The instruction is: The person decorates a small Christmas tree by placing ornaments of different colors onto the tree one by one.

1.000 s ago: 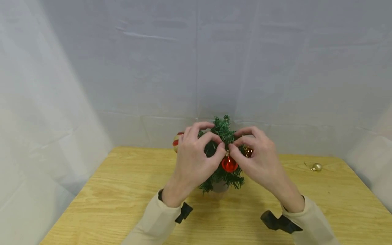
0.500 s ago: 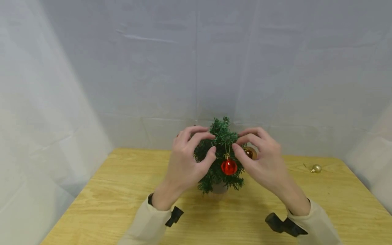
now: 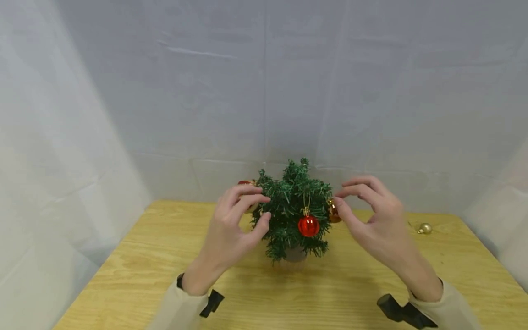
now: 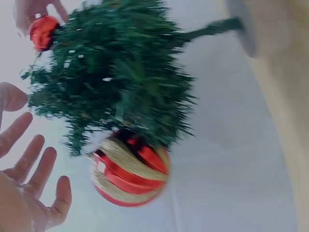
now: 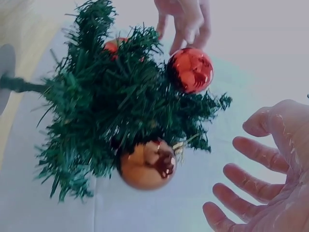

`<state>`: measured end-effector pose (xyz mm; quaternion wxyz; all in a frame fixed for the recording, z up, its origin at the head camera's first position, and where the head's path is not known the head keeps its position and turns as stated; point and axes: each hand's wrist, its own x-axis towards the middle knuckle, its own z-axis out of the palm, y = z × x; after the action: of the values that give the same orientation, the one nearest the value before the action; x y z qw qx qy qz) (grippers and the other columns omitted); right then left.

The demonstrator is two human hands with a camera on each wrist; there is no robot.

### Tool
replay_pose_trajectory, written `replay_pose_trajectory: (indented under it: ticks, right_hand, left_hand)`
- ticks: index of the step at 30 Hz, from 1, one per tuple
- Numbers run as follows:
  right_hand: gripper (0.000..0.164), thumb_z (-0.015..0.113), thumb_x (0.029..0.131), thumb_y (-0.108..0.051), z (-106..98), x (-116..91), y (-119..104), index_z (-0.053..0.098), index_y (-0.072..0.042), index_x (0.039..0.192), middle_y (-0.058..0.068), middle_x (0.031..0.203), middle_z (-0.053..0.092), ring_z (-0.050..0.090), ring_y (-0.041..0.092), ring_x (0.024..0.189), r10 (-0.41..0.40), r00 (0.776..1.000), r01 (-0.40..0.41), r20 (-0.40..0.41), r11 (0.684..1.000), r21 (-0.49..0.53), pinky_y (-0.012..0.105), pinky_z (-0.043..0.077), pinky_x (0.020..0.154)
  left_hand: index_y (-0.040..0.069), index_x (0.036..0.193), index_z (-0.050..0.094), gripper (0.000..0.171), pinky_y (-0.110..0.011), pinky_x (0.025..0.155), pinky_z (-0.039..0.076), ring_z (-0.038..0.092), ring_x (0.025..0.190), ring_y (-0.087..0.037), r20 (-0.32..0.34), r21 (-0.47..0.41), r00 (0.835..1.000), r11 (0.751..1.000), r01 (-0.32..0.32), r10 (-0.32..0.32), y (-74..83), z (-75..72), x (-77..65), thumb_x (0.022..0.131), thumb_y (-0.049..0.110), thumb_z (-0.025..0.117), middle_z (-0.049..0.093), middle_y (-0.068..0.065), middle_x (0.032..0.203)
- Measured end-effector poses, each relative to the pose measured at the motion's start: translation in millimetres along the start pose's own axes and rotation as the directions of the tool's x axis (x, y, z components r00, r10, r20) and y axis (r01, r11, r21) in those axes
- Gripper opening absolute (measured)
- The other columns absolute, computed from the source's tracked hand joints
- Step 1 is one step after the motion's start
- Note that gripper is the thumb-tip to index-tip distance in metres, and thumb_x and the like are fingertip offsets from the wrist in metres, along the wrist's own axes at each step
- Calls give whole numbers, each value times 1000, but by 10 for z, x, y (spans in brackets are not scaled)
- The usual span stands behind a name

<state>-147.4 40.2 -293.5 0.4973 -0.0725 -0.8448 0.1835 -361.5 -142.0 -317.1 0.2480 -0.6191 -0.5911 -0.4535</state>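
A small green artificial Christmas tree stands upright on the table. A shiny red bauble hangs by a gold loop on its near side. My left hand is at the tree's left, fingers spread and holding nothing, partly in front of a red-and-gold striped bauble. On the other side my right hand has loosely bent fingers with nothing in them. Its fingertips overlap a copper-gold bauble in the head view; the right wrist view shows them apart from it.
The wooden table has its back edge near a hanging white sheet. A small pale gold bauble lies on the table at the right. The tree's grey base is low and round.
Both hands have let go at the red bauble's loop and moved apart, the left leftward, the right rightward. The red bauble now hangs freely, slightly lower.
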Motion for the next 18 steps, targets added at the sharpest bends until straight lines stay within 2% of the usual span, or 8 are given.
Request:
replay_pose_trajectory:
  ticks: [2, 5, 9, 13, 16, 18]
  right_hand:
    - [12, 74, 87, 0, -36, -28, 28, 75, -8, 95, 5, 112, 69, 63, 20, 104, 10, 1000, -10, 3, 1000, -11, 20, 44, 89]
    - [13, 74, 87, 0, -83, -75, 78, 75, -8, 96, 5, 113, 69, 62, 15, 105, 25, 1000, -25, 1, 1000, -15, 18, 43, 89]
    - [16, 75, 86, 2, -152, -137, 154, 76, -9, 97, 4, 113, 69, 60, 4, 102, 35, 999, -35, -12, 999, -25, 14, 43, 80]
    - [17, 75, 85, 3, -214, -182, 222, 76, -9, 97, 5, 112, 69, 57, -4, 96, 37, 999, -38, -30, 998, -49, 11, 42, 65]
    - [18, 75, 85, 3, -250, -216, 274, 76, -9, 97, 5, 112, 69, 55, -7, 96, 49, 998, -51, -35, 997, -65, 8, 42, 65]
    - [18, 75, 85, 4, -269, -242, 314, 76, -9, 97, 5, 111, 69, 55, -7, 98, 58, 998, -61, -35, 995, -75, 7, 42, 75]
  left_hand:
    - [9, 109, 74, 23, -47, 95, 48, 62, 114, -28, 3, 12, 1000, 1000, -17, 17, -36, -12, -57, 87, 14, 74, 67, -11, 122]
    - [9, 109, 74, 23, -50, 98, 47, 62, 116, -28, 22, 18, 1000, 1000, -7, 7, -76, -39, -141, 86, 14, 75, 68, -12, 122]
    - [10, 110, 74, 25, -50, 97, 47, 62, 115, -26, 50, 25, 998, 999, 31, -32, -105, -68, -218, 86, 14, 75, 68, -11, 123]
    - [11, 116, 74, 30, -49, 95, 48, 62, 115, -26, 69, 40, 997, 998, 41, -44, -122, -70, -237, 87, 15, 76, 67, -9, 125]
    - [12, 122, 73, 34, -48, 94, 49, 62, 117, -25, 89, 54, 995, 998, 42, -46, -138, -61, -227, 88, 17, 74, 66, -9, 128]
    - [13, 125, 72, 36, -47, 94, 50, 61, 118, -25, 103, 67, 993, 997, 42, -49, -149, -53, -221, 90, 17, 73, 66, -9, 130]
